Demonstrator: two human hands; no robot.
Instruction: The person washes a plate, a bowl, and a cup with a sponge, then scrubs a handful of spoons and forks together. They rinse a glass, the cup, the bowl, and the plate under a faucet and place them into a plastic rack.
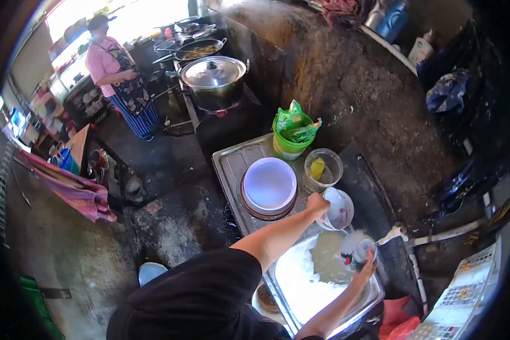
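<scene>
My left hand [317,205] is closed on a white container [339,209] at the back edge of the sink. Over the right part of the sink [280,289], my right hand [368,267] grips a bowl [357,249] with a red and dark pattern, its base turned toward the camera. Cloudy water and white suds [300,272] fill the basin below. A stack of bowls with a white one [270,184] on top stands on the metal drainboard [226,164]. Beside it is a clear tub [323,169] holding a yellow item.
A green bucket [289,144] with green packets stands at the drainboard's back. A white tap [392,235] and pipes are at the right. A large lidded pot [212,82] sits on the stove. Another person [116,73] stands at the back left. White crates [459,294] are at lower right.
</scene>
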